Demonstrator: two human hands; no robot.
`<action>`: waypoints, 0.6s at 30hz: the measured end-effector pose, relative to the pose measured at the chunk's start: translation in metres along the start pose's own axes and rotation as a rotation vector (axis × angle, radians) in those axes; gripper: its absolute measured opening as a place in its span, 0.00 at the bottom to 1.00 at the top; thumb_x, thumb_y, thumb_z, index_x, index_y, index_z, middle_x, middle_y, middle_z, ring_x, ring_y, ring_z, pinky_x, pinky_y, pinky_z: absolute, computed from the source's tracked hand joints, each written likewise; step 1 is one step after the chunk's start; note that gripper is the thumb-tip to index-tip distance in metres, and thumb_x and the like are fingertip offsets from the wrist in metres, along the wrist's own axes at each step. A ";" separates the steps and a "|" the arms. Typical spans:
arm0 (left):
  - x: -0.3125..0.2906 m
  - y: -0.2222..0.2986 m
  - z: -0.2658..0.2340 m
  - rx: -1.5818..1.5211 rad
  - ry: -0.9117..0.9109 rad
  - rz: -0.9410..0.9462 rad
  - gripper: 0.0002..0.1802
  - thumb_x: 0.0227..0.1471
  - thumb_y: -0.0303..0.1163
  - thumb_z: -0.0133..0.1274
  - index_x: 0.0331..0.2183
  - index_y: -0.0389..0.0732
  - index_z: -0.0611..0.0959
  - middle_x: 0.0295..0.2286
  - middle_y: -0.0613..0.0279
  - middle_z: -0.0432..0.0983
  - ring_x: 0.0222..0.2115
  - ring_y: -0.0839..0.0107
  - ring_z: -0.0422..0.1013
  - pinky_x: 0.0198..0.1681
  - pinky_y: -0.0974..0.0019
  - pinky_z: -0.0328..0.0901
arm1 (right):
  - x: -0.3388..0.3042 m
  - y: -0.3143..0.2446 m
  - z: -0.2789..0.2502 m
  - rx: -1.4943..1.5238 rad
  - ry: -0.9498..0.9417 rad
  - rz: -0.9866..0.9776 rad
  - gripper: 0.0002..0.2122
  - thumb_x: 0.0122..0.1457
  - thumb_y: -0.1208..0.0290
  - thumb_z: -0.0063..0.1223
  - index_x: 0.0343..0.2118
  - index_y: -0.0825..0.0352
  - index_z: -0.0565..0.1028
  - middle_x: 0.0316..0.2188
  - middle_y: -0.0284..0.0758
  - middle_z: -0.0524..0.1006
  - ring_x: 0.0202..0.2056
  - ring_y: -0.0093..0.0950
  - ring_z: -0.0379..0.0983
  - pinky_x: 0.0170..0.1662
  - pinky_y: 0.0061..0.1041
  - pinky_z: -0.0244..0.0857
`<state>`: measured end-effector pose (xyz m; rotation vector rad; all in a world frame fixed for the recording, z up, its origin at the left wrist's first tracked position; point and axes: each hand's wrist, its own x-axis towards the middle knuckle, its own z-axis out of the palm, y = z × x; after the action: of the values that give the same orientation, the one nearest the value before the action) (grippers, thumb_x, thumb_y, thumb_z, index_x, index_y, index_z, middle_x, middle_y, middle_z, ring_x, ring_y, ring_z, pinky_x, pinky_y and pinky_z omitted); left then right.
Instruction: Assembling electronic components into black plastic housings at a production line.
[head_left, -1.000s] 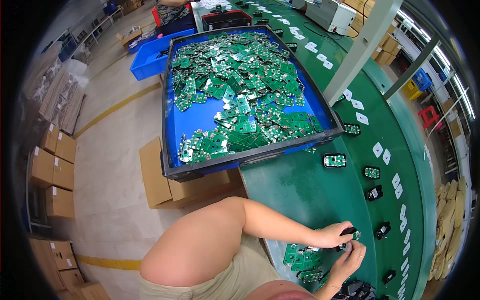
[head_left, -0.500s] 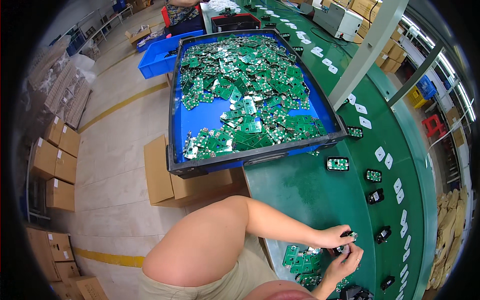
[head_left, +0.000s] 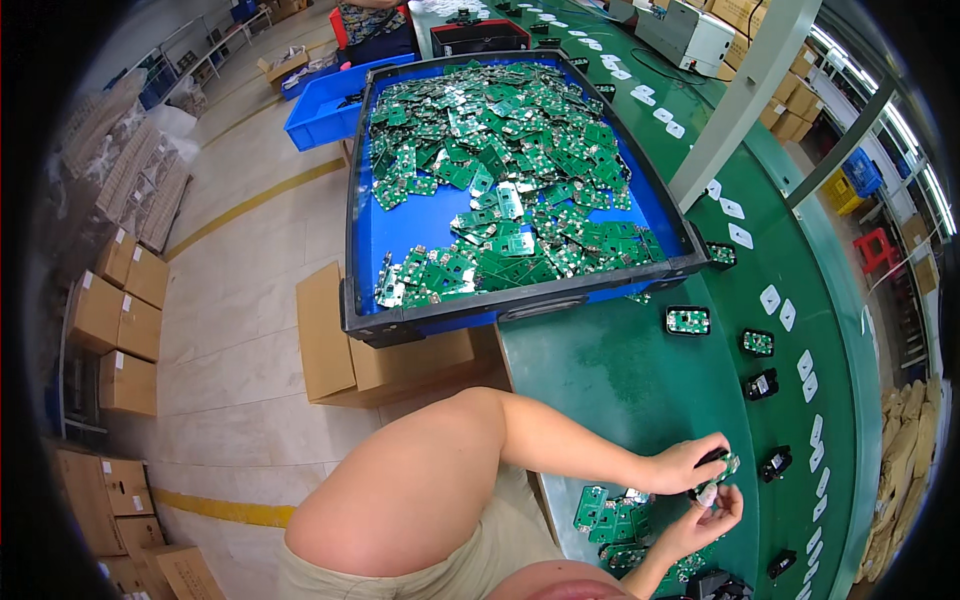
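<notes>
My left hand is closed round a small black plastic casing, with a green circuit board showing at its right side. Just below it, my right hand has its fingers bent together at the near end of the same piece. A pale covering shows on one of its fingertips; what these fingers pinch is hidden. Loose green circuit boards lie on the green table beside my right wrist. Black casings are heaped at the lower edge, beyond that wrist.
A large blue tray with a black rim holds a heap of circuit boards. A board in a black casing sits near its corner. More casings and white cards line the green belt. A cardboard box stands left; another person sits beyond.
Both hands have shifted slightly up and right in the picture with the casing. The right hand's fingers have spread a little. The whole view has moved slightly too.
</notes>
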<state>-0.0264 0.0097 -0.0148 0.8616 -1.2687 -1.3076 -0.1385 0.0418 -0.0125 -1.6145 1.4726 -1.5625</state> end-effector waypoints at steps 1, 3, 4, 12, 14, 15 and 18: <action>-0.001 -0.001 0.000 -0.014 0.054 0.026 0.14 0.54 0.35 0.45 0.39 0.38 0.66 0.29 0.58 0.69 0.31 0.69 0.67 0.36 0.65 0.63 | 0.000 0.001 -0.005 0.010 -0.077 0.052 0.19 0.58 0.64 0.46 0.47 0.72 0.63 0.43 0.41 0.64 0.44 0.31 0.61 0.46 0.29 0.59; 0.001 -0.008 0.002 -0.099 0.062 -0.002 0.14 0.55 0.36 0.44 0.39 0.38 0.66 0.30 0.60 0.68 0.33 0.72 0.66 0.38 0.66 0.62 | -0.001 0.005 -0.004 -0.109 -0.140 -0.073 0.18 0.59 0.65 0.45 0.48 0.71 0.63 0.44 0.38 0.65 0.45 0.30 0.62 0.44 0.26 0.61; 0.000 -0.012 0.004 -0.098 0.066 -0.004 0.14 0.55 0.36 0.44 0.39 0.38 0.66 0.30 0.60 0.68 0.33 0.72 0.66 0.38 0.66 0.62 | -0.003 0.006 -0.004 -0.232 -0.200 -0.197 0.18 0.59 0.66 0.44 0.50 0.71 0.62 0.45 0.36 0.65 0.47 0.29 0.63 0.43 0.24 0.63; -0.002 -0.006 0.010 -0.094 0.054 0.032 0.12 0.52 0.30 0.46 0.39 0.37 0.69 0.33 0.60 0.67 0.36 0.72 0.65 0.41 0.68 0.61 | -0.007 0.004 -0.012 0.147 -0.170 0.265 0.18 0.58 0.74 0.44 0.50 0.72 0.62 0.49 0.40 0.65 0.50 0.30 0.62 0.54 0.28 0.54; 0.001 -0.004 -0.005 -0.043 0.076 0.037 0.13 0.51 0.25 0.46 0.41 0.37 0.69 0.36 0.59 0.66 0.39 0.72 0.64 0.44 0.69 0.61 | -0.002 -0.006 0.006 0.221 -0.209 0.290 0.21 0.57 0.75 0.44 0.53 0.73 0.59 0.50 0.41 0.64 0.51 0.29 0.61 0.55 0.27 0.53; 0.001 0.015 -0.016 -0.067 0.055 -0.027 0.14 0.50 0.24 0.46 0.42 0.37 0.69 0.37 0.60 0.66 0.40 0.73 0.63 0.44 0.70 0.61 | -0.001 -0.013 0.013 0.251 -0.198 0.339 0.21 0.56 0.75 0.44 0.53 0.73 0.59 0.51 0.40 0.63 0.52 0.29 0.60 0.56 0.27 0.52; 0.006 0.015 -0.025 -0.124 -0.022 -0.046 0.17 0.53 0.27 0.46 0.45 0.37 0.68 0.41 0.61 0.67 0.42 0.75 0.63 0.45 0.70 0.61 | 0.007 -0.017 0.020 0.314 -0.152 0.192 0.22 0.52 0.78 0.51 0.51 0.69 0.62 0.46 0.38 0.65 0.48 0.29 0.62 0.49 0.25 0.60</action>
<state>-0.0006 0.0015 -0.0034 0.7947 -1.1771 -1.4203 -0.1160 0.0346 0.0003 -1.3382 1.1949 -1.4448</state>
